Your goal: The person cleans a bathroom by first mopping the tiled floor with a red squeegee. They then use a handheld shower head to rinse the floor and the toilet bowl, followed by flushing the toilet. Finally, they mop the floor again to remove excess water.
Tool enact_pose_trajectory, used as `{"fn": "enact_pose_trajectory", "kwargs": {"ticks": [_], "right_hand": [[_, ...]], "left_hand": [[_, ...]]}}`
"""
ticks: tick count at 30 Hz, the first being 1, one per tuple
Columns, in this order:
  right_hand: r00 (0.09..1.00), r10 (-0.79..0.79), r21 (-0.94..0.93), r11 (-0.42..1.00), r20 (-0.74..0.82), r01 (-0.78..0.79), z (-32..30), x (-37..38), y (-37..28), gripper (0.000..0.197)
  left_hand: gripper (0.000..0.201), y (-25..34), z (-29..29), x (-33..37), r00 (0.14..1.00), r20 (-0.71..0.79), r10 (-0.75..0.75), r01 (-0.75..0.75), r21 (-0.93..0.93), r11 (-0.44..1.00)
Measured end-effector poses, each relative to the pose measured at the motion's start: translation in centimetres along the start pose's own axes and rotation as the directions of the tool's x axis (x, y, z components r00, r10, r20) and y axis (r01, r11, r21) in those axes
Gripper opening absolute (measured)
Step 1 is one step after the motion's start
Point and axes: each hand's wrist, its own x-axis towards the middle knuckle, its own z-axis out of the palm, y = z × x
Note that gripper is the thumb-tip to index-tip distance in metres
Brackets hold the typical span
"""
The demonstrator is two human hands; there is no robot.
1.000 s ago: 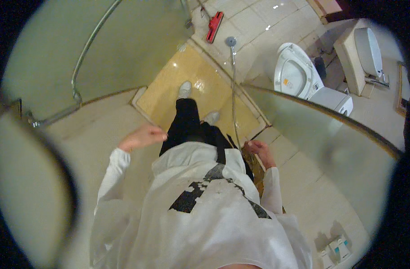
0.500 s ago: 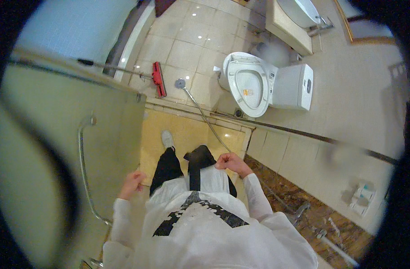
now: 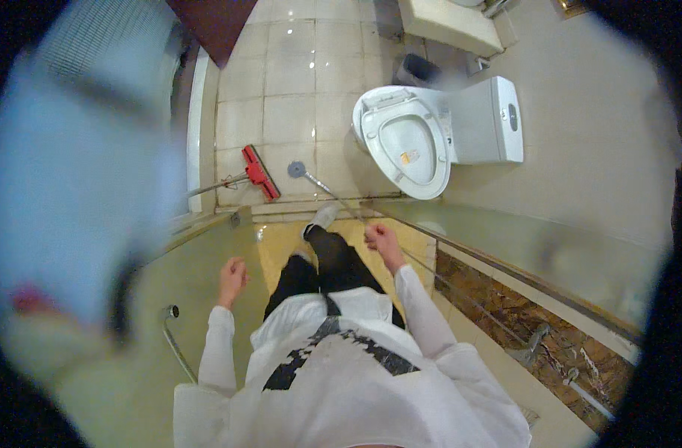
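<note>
My left hand (image 3: 234,281) hangs beside my left thigh, its fingers loosely curled with nothing showing in them. On the other side, my right hand (image 3: 383,245) is out in front of my right leg, fingers bent inward; I see nothing in its grip. The metal shower hose (image 3: 341,200) runs under or just past that hand, and the hand covers part of it. At the hose's end a round shower head (image 3: 297,169) lies on the tiles. A red-headed floor squeegee (image 3: 259,173) rests to its left, its pole leading off left.
A white toilet (image 3: 408,149) with its lid raised stands at the far right, a dark bin (image 3: 418,70) behind it. Glass panels flank me, with a grab bar (image 3: 178,347) on the left. A raised sill (image 3: 296,211) crosses ahead; a tap (image 3: 535,340) sits at right.
I have stepped forward, one shoe now at the sill. Both hands have moved slightly forward with me. The view has turned, and the squeegee and shower head lie closer to my feet.
</note>
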Motion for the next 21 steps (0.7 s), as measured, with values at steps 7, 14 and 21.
{"fn": "enact_pose_trajectory", "kwargs": {"ticks": [7, 14, 21], "right_hand": [[0.994, 0.084, 0.241, 0.968, -0.071, -0.065, -1.7, 6.1, -6.1, 0.021], [0.943, 0.25, 0.536, 0.839, -0.22, -0.097, -2.1, 6.6, -7.1, 0.024], [0.839, 0.471, 0.791, 0.607, -0.273, -0.083, -1.2, 12.4, -2.5, 0.058]], "left_hand": [[0.023, 1.7, -1.1, 5.0, 0.999, -0.011, -0.033, 0.034, 0.1, 0.994], [0.032, 5.6, 0.3, 13.8, 0.987, 0.062, -0.147, 0.123, 0.296, 0.947], [0.037, 14.6, 1.2, 28.9, 0.929, 0.367, 0.044, -0.217, 0.446, 0.868]]}}
